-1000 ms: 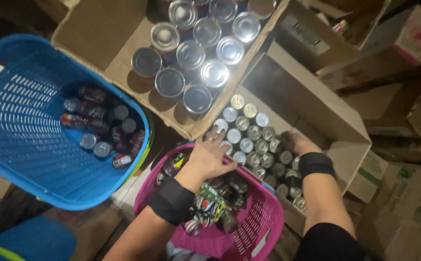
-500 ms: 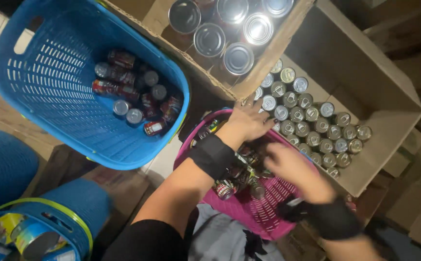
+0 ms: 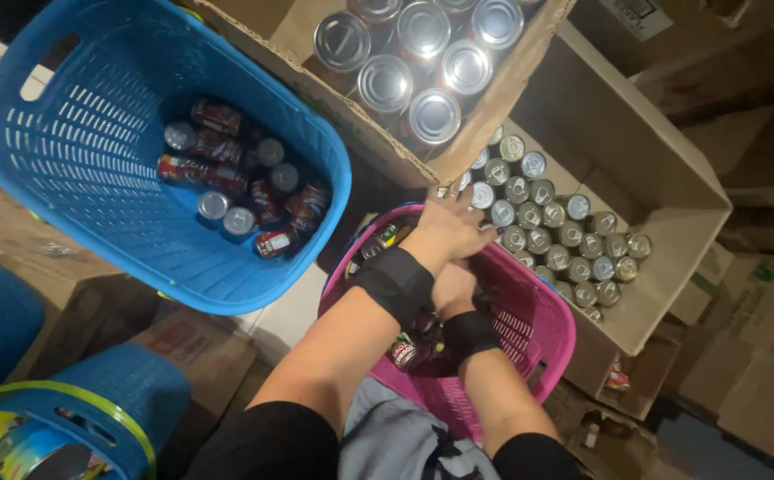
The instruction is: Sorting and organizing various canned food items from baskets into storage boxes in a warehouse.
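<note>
Here left hand (image 3: 451, 229) fingers touching small cans (image 3: 529, 191); right hand (image 3: 454, 283) inside pink basket (image 3: 542, 333).

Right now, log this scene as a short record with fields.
left hand: stretched over the pink basket's far rim, beside the small cans
right hand: down inside the pink basket, grip hidden
blue basket: holds several red cans
near carton: rows of small cans
far carton: larger silver-topped tins
</note>
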